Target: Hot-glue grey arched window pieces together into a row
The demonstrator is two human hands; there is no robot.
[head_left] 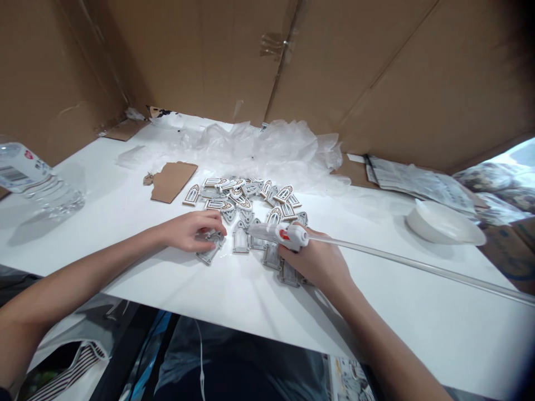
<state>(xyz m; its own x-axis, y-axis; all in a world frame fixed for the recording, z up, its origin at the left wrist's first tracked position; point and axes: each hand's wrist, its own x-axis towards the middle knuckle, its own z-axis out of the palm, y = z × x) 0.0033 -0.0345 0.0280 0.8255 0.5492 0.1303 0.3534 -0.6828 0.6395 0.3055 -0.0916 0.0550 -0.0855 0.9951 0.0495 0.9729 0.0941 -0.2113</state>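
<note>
White worktop (pixel 108 234), arched window cutouts (pixel 246 197) piled just ahead of my fingers. My right hand (pixel 315 262) has fingers wrapped around a hot glue gun (pixel 288 235); my left hand (pixel 186 231) has fingers pinching a grey arched cutout (pixel 213 242).

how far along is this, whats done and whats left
Done, it seems: several grey arched window-shaped pieces lie apart from the main heap. In hand: the right hand grips a white hot glue gun fed by a long clear glue stick, and the left hand rests on a grey arched piece. Left: a heap of white-and-brown arched pieces on the white table; whether they're glued can't be told.
</note>
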